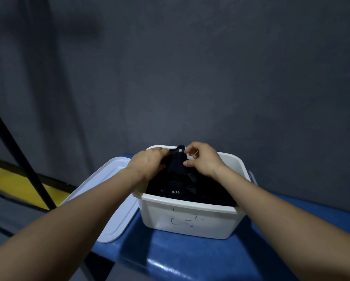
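Note:
A white plastic bin (190,222) stands on a blue table (190,258) and is filled with dark clothing (182,187); one piece shows the white print "5.11". Both my hands are at the far side of the bin, over the clothes. My left hand (147,161) grips a raised fold of the dark fabric with curled fingers. My right hand (200,158) pinches the same fold near a small white label, thumb below and fingers curled above. The fold stands a little above the bin's far rim.
The bin's white lid (107,199) leans beside the bin at the table's left edge. A dark grey wall rises right behind the table. A black slanted bar (18,155) and a yellow floor stripe (8,179) lie to the left.

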Action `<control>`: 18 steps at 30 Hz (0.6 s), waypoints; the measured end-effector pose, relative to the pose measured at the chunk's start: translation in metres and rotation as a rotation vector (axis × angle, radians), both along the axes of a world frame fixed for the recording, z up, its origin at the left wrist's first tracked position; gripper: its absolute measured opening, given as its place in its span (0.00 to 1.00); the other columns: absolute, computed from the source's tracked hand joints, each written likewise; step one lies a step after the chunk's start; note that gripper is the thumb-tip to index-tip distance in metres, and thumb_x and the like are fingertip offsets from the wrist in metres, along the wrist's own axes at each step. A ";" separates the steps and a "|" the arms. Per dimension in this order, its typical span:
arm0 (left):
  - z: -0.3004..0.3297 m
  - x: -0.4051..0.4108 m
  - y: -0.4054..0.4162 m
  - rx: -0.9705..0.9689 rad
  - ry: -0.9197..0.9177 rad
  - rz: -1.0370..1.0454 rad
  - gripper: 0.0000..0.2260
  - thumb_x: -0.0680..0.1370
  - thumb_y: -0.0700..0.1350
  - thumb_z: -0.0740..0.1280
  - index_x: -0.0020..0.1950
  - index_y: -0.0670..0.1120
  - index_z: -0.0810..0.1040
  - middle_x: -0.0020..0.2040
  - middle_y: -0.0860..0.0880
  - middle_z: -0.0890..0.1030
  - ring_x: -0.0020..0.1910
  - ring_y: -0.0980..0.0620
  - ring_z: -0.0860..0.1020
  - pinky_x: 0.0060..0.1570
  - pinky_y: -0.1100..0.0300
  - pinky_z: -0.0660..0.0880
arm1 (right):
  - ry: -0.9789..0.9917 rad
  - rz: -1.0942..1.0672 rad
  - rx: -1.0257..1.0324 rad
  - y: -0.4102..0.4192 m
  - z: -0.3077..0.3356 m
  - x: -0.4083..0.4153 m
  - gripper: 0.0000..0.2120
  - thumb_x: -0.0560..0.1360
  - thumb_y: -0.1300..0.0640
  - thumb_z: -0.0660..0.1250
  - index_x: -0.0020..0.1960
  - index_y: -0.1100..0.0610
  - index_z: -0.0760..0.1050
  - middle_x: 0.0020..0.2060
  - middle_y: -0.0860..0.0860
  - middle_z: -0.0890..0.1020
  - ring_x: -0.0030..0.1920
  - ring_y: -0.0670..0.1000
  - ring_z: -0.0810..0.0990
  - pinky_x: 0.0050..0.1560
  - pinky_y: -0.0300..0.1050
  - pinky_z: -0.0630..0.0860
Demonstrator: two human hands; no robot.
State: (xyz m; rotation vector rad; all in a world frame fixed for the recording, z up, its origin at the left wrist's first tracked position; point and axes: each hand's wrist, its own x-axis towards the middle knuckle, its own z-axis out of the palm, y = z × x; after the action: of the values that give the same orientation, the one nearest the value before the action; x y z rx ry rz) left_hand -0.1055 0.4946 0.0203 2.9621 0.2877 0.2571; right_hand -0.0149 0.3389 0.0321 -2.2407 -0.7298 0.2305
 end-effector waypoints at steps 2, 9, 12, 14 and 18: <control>-0.002 0.000 0.001 -0.005 0.019 -0.011 0.17 0.78 0.46 0.60 0.67 0.55 0.70 0.63 0.50 0.75 0.58 0.45 0.76 0.51 0.54 0.73 | 0.005 0.090 -0.114 0.000 -0.004 -0.006 0.15 0.72 0.62 0.70 0.59 0.56 0.78 0.51 0.52 0.79 0.50 0.50 0.77 0.56 0.38 0.71; -0.009 0.004 -0.003 0.134 0.204 -0.030 0.14 0.80 0.47 0.55 0.63 0.56 0.72 0.61 0.50 0.78 0.59 0.46 0.76 0.61 0.51 0.66 | 0.054 0.126 -0.374 0.002 -0.013 -0.009 0.17 0.78 0.60 0.63 0.66 0.53 0.74 0.65 0.52 0.75 0.64 0.52 0.74 0.62 0.37 0.67; -0.008 0.007 -0.007 0.182 0.268 -0.043 0.15 0.81 0.47 0.53 0.65 0.56 0.70 0.63 0.49 0.77 0.60 0.46 0.76 0.60 0.52 0.69 | 0.057 0.151 -0.422 0.001 -0.020 -0.009 0.18 0.80 0.61 0.60 0.68 0.53 0.72 0.67 0.52 0.74 0.65 0.52 0.73 0.63 0.37 0.66; -0.007 0.008 -0.010 0.197 0.314 -0.050 0.16 0.81 0.48 0.53 0.67 0.55 0.69 0.64 0.49 0.76 0.62 0.46 0.75 0.60 0.53 0.69 | 0.084 0.159 -0.415 -0.001 -0.022 -0.007 0.18 0.80 0.61 0.60 0.69 0.53 0.71 0.66 0.52 0.75 0.65 0.52 0.73 0.62 0.36 0.66; -0.003 0.009 -0.005 0.057 0.352 -0.032 0.18 0.79 0.50 0.54 0.69 0.57 0.67 0.68 0.50 0.74 0.65 0.47 0.72 0.64 0.53 0.67 | 0.054 0.118 -0.296 -0.010 -0.012 0.000 0.16 0.76 0.62 0.66 0.64 0.54 0.76 0.55 0.53 0.80 0.55 0.51 0.77 0.55 0.36 0.69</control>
State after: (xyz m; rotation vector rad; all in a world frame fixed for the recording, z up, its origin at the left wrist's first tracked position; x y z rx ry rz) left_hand -0.0964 0.4892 0.0178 3.0527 0.2770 -0.2682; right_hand -0.0149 0.3292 0.0199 -2.4593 -0.8448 0.4824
